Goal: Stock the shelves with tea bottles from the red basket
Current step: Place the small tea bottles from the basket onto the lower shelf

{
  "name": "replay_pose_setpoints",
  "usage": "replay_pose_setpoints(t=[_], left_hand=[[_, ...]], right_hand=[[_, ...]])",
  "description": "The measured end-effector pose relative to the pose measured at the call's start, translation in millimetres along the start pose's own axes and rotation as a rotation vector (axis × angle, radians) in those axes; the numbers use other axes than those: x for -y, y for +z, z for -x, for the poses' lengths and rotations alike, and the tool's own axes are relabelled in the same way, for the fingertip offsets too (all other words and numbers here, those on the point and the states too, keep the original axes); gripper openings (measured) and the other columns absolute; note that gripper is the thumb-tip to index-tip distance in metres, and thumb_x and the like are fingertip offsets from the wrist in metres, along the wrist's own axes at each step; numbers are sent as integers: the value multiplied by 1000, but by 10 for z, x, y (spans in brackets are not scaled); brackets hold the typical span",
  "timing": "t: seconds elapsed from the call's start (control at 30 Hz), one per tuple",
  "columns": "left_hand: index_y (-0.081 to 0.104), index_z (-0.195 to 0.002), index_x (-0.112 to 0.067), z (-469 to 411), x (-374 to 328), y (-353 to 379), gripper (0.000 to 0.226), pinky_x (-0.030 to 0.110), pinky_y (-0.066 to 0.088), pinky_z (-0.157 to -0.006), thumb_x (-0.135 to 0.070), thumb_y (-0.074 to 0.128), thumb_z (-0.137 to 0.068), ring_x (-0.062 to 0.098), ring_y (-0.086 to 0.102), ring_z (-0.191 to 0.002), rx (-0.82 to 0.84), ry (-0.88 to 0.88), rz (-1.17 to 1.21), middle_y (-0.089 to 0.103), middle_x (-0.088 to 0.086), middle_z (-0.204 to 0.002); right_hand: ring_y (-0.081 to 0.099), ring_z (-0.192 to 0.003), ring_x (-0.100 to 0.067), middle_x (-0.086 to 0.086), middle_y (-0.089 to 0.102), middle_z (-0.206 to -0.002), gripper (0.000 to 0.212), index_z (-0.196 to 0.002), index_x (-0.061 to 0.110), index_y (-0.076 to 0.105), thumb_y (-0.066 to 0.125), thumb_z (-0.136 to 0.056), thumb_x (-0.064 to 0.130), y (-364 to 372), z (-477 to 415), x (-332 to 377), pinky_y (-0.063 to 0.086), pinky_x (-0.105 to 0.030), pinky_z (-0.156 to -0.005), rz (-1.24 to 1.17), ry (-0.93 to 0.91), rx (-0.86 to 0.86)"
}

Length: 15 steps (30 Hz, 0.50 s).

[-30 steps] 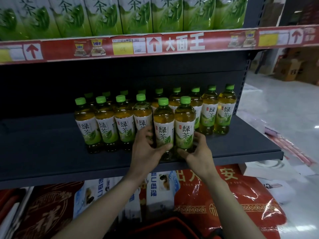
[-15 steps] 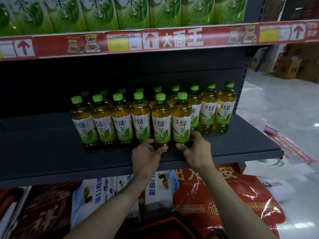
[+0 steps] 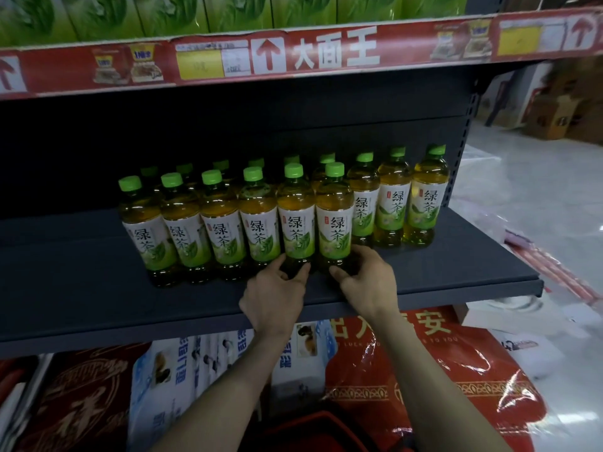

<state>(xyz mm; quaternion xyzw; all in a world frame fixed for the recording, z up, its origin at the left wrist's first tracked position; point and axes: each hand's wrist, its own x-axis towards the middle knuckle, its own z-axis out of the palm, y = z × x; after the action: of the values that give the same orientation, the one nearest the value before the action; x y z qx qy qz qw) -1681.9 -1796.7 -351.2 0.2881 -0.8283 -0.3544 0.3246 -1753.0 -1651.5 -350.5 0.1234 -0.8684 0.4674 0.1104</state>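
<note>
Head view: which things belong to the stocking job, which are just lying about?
Job: left hand gripping front tea bottle; right hand gripping neighbouring tea bottle; dark shelf; red basket.
Lying about: green cartons above; red bags below; cardboard boxes on floor.

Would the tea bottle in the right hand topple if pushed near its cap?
Likely heavy: the clear plastic green-capped tea bottle looks full. Tall and narrow, it may tip if pushed high; the right hand grips its base. The neighbouring bottle probably steadies it.
</note>
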Motion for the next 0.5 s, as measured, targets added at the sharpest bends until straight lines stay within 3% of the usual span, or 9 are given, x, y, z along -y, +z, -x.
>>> replay_pose_setpoints(t=[0.27,0.5], left_hand=[[72,-129,-37,46,-10,20,53,42,57,-89,-65,74,-84,19,71,-94,-20,-6,8,45,-28,-64],[71,-130,-36,57,-12,34,56,43,57,-88,-68,73,-84,19,72,-92,-31,-3,-11,48,-25,-61]], right_hand=[[63,-121,-25,2,66,-133,58,-138,25,62,77,-87,49,34,24,61,55,-43,-93,84,17,-50],[62,-123,-24,6,66,-134,55,-137,30,61,74,-89,52,38,49,106,51,-41,-92,97,45,-44]])
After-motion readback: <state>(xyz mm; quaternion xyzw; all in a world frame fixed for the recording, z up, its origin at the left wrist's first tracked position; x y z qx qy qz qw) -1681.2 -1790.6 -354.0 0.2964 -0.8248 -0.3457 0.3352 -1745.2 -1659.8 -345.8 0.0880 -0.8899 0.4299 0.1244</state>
